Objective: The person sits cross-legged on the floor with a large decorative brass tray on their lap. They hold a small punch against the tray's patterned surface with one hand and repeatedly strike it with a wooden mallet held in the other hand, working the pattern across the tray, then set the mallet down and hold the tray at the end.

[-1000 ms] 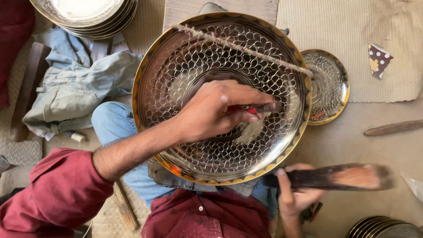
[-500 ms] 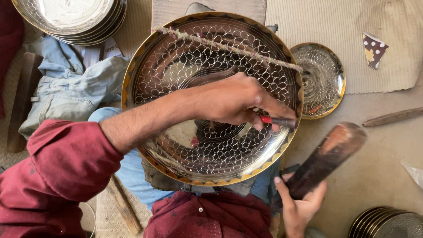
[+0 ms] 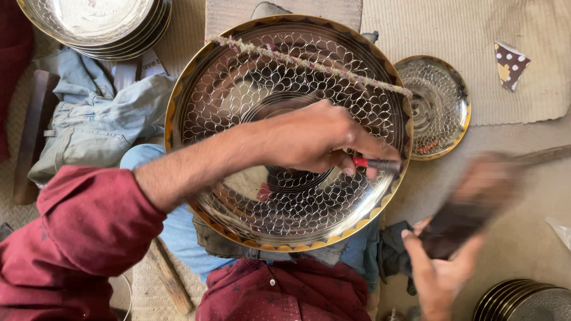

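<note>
Left hand (image 3: 315, 139) is closed around a thin punch tool (image 3: 377, 164) with a red band, held over the right part of the large engraved metal plate (image 3: 238, 95). Its long axis runs nearly level, tip toward the plate's right rim. Right hand (image 3: 443, 273), below and right of that plate, grips a dark wooden mallet (image 3: 476, 202), blurred, its length slanting up and right. A woven mat (image 3: 535, 71) and bare floor lie beyond the plate; 1 smaller engraved plate (image 3: 437, 104) sits just right, stacked plates (image 3: 95, 24) upper left, denim cloth (image 3: 83, 125) left.
</note>
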